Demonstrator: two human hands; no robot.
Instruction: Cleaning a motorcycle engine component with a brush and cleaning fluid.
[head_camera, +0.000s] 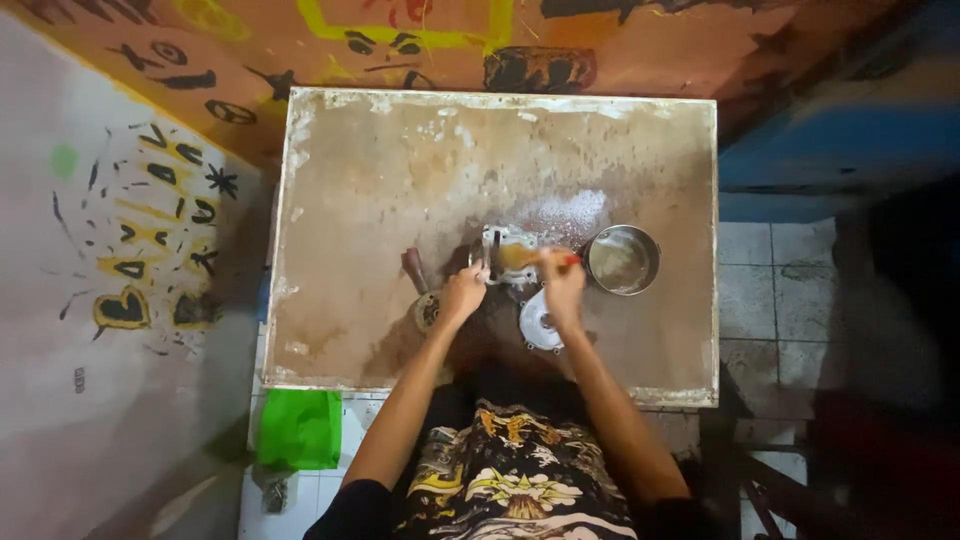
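A grey metal engine part (508, 255) stands on the stained worktop (380, 190). My left hand (462, 293) grips its left side and holds it steady. My right hand (562, 283) is closed on a small brush with a red handle (570, 261), its bristle end on the top of the part. A round silvery cover (538, 327) lies just below my right hand. A small metal pot (621, 259) holding liquid sits right of the part, close to the brush handle.
A brown-handled tool (414, 267) and a round metal piece (427, 310) lie left of my left hand. A green cloth (298, 428) hangs below the table's front left corner. Painted walls stand left and behind; tiled floor (770, 290) is on the right.
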